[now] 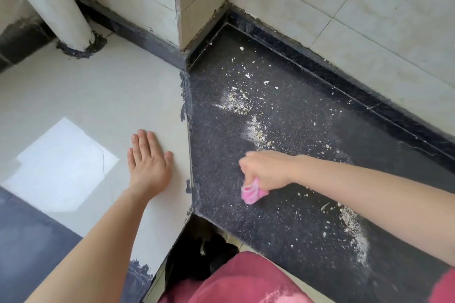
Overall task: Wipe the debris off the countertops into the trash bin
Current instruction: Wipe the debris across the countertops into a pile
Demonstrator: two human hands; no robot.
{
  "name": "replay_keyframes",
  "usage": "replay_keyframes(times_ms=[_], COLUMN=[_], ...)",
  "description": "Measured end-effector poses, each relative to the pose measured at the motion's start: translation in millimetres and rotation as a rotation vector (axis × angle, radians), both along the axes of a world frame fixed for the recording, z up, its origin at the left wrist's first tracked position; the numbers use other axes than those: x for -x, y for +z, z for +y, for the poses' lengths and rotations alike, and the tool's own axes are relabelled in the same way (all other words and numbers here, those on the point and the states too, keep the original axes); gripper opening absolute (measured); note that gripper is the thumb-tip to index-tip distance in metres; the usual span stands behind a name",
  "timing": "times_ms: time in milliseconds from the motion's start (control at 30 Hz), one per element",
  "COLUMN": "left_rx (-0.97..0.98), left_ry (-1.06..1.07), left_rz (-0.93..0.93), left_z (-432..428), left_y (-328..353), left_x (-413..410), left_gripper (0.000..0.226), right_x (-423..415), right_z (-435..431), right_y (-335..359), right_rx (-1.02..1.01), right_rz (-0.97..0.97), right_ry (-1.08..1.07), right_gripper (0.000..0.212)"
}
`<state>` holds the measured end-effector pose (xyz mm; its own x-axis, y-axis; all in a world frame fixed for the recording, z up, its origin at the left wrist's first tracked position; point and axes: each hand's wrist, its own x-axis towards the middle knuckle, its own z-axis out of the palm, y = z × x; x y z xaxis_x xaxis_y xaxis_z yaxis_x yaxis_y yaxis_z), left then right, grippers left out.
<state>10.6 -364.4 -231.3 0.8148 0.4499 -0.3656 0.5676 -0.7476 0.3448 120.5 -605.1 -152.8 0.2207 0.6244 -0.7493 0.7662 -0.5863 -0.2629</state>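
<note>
My right hand (pixel 267 170) is closed around a pink cloth (pixel 252 192) and presses it onto the black speckled countertop (pixel 290 233), near its left edge. Pale crumbs and dust (pixel 237 102) lie scattered on the black stone beyond the hand, with another streak of debris (pixel 354 231) under my right forearm. My left hand (pixel 149 163) rests flat, fingers together, on the white tiled countertop (pixel 110 86) beside the black one. A dark trash bin (pixel 197 258) shows below the counters' inner corner, mostly hidden.
Tiled walls (pixel 344 7) close the black counter at the back and right. A white pipe (pixel 56 7) rises from the white counter at the far left. A bright patch of light (pixel 64 165) lies on the white tile. My red clothing (pixel 236 283) fills the bottom.
</note>
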Motion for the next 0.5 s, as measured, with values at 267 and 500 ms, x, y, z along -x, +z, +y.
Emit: replay_keyframes(times_ms=[267, 500], left_rx=[0.008, -0.005], left_ry=[0.008, 0.067], left_rz=[0.0, -0.095], left_z=[0.4, -7.9], left_y=[0.0, 0.5], left_x=[-0.7, 0.9], left_gripper=[0.066, 0.062], right_x=[46.6, 35.5], right_z=[48.3, -49.2], right_y=[-10.5, -9.4], right_rx=[-0.317, 0.071], right_rz=[0.04, 0.068], right_ry=[0.098, 0.146], right_gripper=[0.032, 0.027])
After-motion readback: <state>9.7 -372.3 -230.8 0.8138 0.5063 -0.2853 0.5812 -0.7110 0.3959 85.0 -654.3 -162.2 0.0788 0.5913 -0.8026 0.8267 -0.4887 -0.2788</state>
